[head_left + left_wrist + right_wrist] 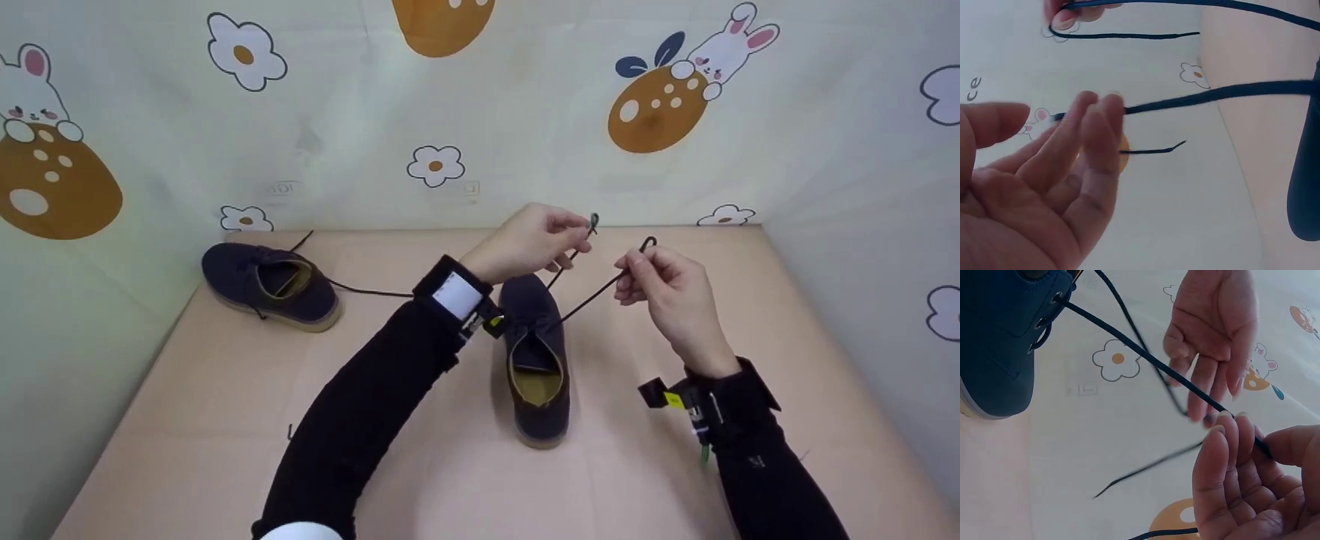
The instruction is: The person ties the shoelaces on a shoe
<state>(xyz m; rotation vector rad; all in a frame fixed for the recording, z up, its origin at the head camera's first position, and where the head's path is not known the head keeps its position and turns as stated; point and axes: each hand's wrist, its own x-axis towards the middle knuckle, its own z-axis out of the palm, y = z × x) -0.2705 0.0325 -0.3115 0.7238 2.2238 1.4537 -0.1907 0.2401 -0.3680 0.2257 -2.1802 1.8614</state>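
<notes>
Shoe (541, 426) on surface (622, 480), cut off in wrist views. Above shoe's toe: left grip (536, 238), thumb apart, fingers holding lace (589, 301), contact blurred. Right of shoe: right grip (671, 289) pinching lace. Surface's far edge beyond shoe, meeting printed sheet (352, 135).

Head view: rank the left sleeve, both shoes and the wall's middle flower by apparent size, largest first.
1. Left sleeve
2. Middle shoe and far-left shoe: close in size and differently placed from the camera, so not ranked against each other
3. Middle flower
</notes>
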